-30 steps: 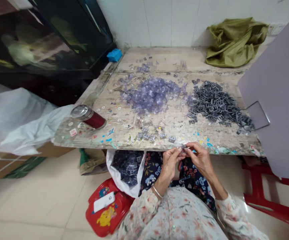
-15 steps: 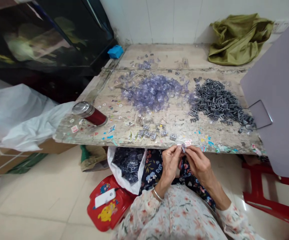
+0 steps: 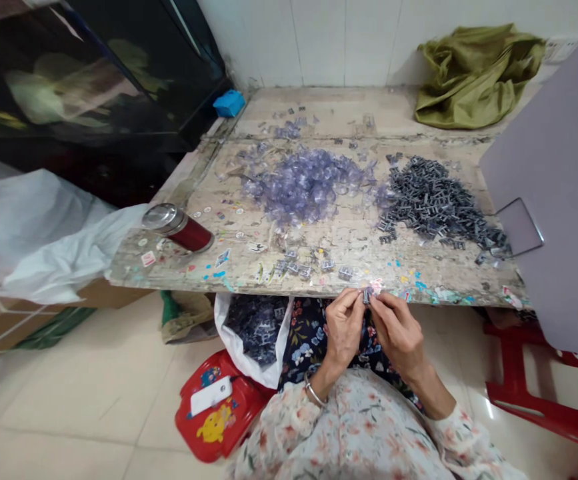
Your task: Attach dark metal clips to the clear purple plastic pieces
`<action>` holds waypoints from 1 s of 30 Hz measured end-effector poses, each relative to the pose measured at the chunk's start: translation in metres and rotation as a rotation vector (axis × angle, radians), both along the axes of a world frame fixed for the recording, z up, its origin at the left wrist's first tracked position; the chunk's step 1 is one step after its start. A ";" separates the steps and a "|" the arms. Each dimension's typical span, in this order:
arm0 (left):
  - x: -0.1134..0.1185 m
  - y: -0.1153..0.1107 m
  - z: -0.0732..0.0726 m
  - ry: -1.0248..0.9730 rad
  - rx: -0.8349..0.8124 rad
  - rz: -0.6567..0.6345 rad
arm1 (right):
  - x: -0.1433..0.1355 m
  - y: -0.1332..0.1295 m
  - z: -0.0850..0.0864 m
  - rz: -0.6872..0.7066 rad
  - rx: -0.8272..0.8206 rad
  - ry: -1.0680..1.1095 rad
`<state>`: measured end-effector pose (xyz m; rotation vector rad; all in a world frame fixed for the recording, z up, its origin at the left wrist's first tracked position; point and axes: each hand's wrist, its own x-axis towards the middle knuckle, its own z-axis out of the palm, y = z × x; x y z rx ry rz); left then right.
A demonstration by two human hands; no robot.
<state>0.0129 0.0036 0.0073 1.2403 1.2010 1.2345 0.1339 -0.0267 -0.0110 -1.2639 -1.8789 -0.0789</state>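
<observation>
At the table's front edge, my left hand (image 3: 343, 328) and my right hand (image 3: 397, 329) pinch one small grey plastic piece (image 3: 367, 296) between their fingertips. Something clear and purplish shows at its right side; its exact shape is too small to tell. Just beyond my hands, several grey-and-clear pieces (image 3: 345, 273) lie along the table edge. A heap of clear purplish plastic parts (image 3: 303, 183) covers the middle of the table. To its right spreads a pile of dark grey plastic parts (image 3: 431, 200).
The worn wooden table (image 3: 329, 243) carries a red flask (image 3: 186, 230) at left and an olive cloth (image 3: 476, 77) at back right. Below the edge sits a white bag (image 3: 283, 353) of dark pieces. A red stool (image 3: 189, 417) bears a white power bank (image 3: 211, 396). A grey panel (image 3: 559, 193) stands right.
Both hands have shifted slightly and turned the small piece between the fingertips, so more of its grey ribbed side shows. The heaps on the table look the same.
</observation>
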 end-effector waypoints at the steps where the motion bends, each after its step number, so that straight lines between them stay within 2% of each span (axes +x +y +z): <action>1: 0.000 0.000 0.000 -0.004 0.013 0.000 | 0.000 0.000 0.000 -0.007 0.013 -0.008; 7: 0.002 -0.002 0.001 0.001 0.054 0.020 | -0.001 -0.002 -0.001 -0.035 0.038 -0.033; 13: 0.002 -0.004 0.002 0.040 0.101 0.037 | -0.006 0.000 0.006 -0.067 0.040 0.042; 21: 0.001 -0.009 -0.006 0.136 0.202 0.089 | -0.012 0.000 0.014 -0.080 -0.028 0.125; 25: 0.000 -0.010 -0.009 0.174 0.283 0.111 | -0.013 0.001 0.020 -0.056 -0.105 0.256; 30: -0.002 -0.007 -0.012 0.191 0.346 0.117 | -0.011 0.005 0.030 -0.015 -0.291 0.483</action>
